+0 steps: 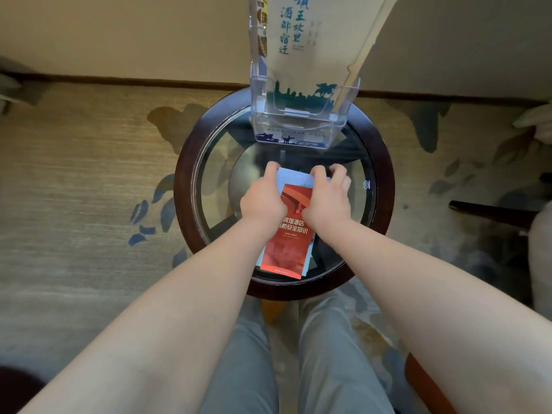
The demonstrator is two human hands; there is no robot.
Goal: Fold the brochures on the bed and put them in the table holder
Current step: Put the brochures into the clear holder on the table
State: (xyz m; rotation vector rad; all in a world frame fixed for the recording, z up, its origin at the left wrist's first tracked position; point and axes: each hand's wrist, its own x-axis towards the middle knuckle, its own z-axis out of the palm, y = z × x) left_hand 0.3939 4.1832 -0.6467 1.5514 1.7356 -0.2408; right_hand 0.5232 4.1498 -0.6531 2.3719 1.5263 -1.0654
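A stack of folded brochures (287, 249), topped by a red one with white lettering, lies on the round glass-topped table (385, 174). My left hand (263, 198) grips the stack's far left corner, and my right hand (328, 195) grips its far right corner, fingers curled over the top edge. White sheets stick out under the red cover. A clear plastic holder (298, 127) stands at the table's far edge, just beyond my hands. It holds tall pale brochures (313, 43) with blue lettering.
The table has a dark wooden rim and stands on patterned carpet (89, 189) by a beige wall. A dark chair arm (490, 213) juts in at the right. My legs in grey trousers (292, 369) are below the table.
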